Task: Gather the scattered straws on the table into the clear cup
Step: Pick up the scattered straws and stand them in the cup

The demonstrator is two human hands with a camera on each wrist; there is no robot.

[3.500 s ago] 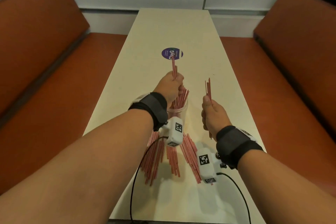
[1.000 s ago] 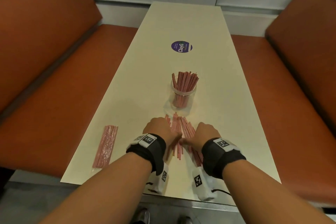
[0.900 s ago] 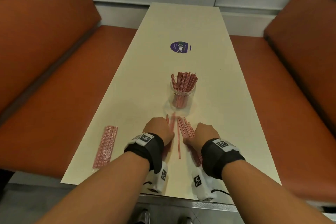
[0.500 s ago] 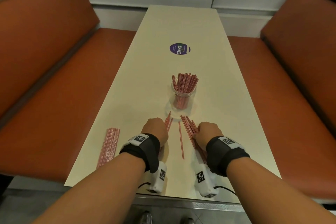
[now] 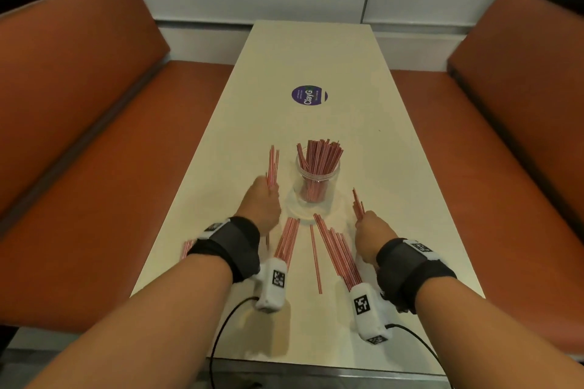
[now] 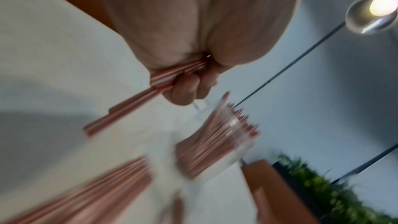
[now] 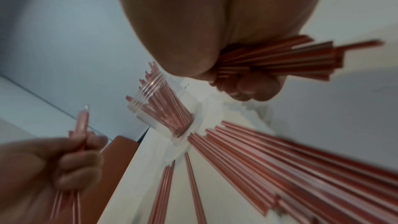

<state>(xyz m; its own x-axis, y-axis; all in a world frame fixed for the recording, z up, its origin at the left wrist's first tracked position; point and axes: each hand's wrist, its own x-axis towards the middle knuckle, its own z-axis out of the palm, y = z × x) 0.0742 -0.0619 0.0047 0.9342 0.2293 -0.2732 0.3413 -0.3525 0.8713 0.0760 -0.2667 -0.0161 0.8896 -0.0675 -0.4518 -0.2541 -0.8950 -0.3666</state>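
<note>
The left hand [image 5: 263, 203] is gripping a small straw bundle [image 5: 272, 164] just left of the clear cup [image 5: 317, 181]; the right hand [image 5: 373, 235] is clutching another bundle [image 5: 357, 204] at its right. Red-striped loose straws [image 5: 338, 249] are lying fanned between the wrists on the cream table [image 5: 363, 79], near its front edge, orange benches [image 5: 79, 123] flanking.

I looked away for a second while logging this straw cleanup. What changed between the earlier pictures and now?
Both hands have lifted off the table. The left hand now grips a small bunch of straws raised beside the clear cup; the right hand grips another bunch on the cup's other side. The cup, the straws in it, the loose straws in front of it and the purple sticker stayed put.
</note>
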